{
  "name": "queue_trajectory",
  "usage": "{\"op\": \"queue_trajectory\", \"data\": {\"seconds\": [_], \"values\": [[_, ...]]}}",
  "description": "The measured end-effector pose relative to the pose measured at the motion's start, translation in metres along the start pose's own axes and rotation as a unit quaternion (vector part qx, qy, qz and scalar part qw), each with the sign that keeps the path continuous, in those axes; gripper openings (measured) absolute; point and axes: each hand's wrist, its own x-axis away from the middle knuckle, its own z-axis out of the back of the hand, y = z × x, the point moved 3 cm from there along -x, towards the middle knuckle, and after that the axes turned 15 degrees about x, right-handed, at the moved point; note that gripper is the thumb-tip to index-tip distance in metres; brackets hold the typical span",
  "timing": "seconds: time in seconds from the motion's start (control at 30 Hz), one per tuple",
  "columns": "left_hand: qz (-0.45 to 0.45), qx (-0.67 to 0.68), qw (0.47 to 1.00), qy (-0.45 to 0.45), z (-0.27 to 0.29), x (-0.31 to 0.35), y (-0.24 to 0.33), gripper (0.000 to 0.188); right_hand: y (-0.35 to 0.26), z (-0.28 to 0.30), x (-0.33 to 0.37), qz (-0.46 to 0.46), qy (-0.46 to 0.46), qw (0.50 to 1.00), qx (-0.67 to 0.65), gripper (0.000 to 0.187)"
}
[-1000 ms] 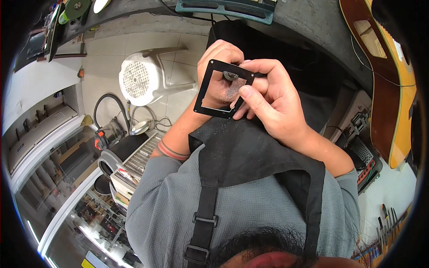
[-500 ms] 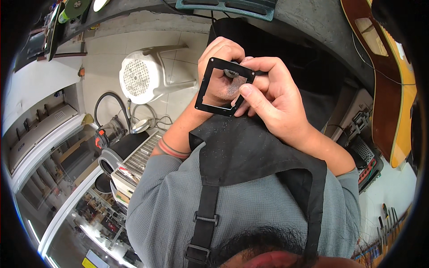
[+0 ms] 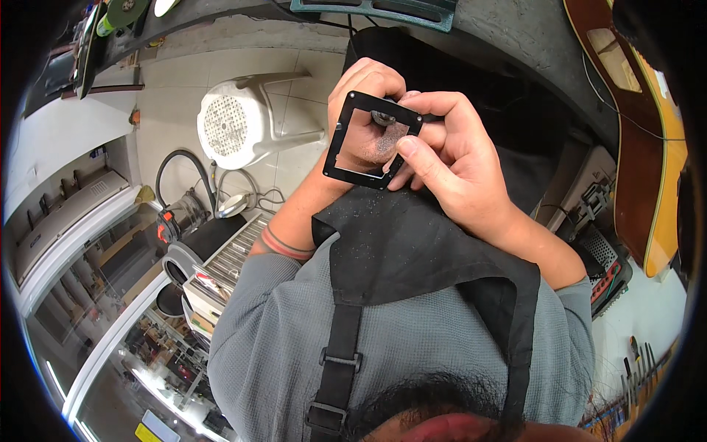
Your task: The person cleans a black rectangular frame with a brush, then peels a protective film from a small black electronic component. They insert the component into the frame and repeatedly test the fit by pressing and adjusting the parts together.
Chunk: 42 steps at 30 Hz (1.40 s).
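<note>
A flat black square frame with small corner screws or holes is held tilted in front of my chest. My right hand pinches its right side, the thumb lying on the edge and the fingers at the upper corner and behind. Behind the frame, my left hand is closed in a fist, partly seen through the opening. A dark rounded object shows inside that fist; its kind is hidden. Pale dust covers the skin seen through the opening, and specks lie on my black apron.
A white plastic stool stands to the left on the tiled floor. A dark workbench runs along the far side, with a teal metal tray at its edge. At the right hangs a yellow and brown guitar body.
The frame has risen very slightly and tilted a little, with both hands moving along with it. Both grips look the same.
</note>
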Motion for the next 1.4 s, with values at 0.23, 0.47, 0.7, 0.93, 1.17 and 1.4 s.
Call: {"op": "queue_trajectory", "data": {"seconds": [0.23, 0.47, 0.7, 0.93, 1.17, 1.4], "values": [[0.003, 0.000, 1.000, -0.002, -0.001, 0.000, -0.001, 0.044, 0.002, 0.000, 0.000, 0.005, 0.003, 1.000, 0.007, 0.032], [0.003, -0.009, 1.000, 0.008, 0.000, 0.002, -0.001, 0.041, 0.001, 0.000, 0.001, 0.006, 0.001, 1.000, 0.002, 0.032], [-0.004, 0.000, 1.000, 0.009, 0.000, 0.001, 0.000, 0.046, 0.004, 0.000, 0.001, 0.004, 0.000, 1.000, 0.013, 0.031], [-0.040, 0.014, 0.998, 0.043, -0.003, -0.005, 0.003, 0.024, 0.002, 0.001, 0.001, -0.003, 0.010, 1.000, 0.003, 0.031], [-0.049, -0.009, 0.997, 0.061, -0.002, -0.007, 0.006, 0.022, 0.004, 0.001, 0.003, -0.002, 0.014, 1.000, -0.002, 0.032], [-0.058, -0.012, 0.996, 0.060, -0.002, -0.006, 0.004, 0.022, 0.005, 0.002, 0.004, -0.010, 0.018, 1.000, 0.000, 0.032]]}}
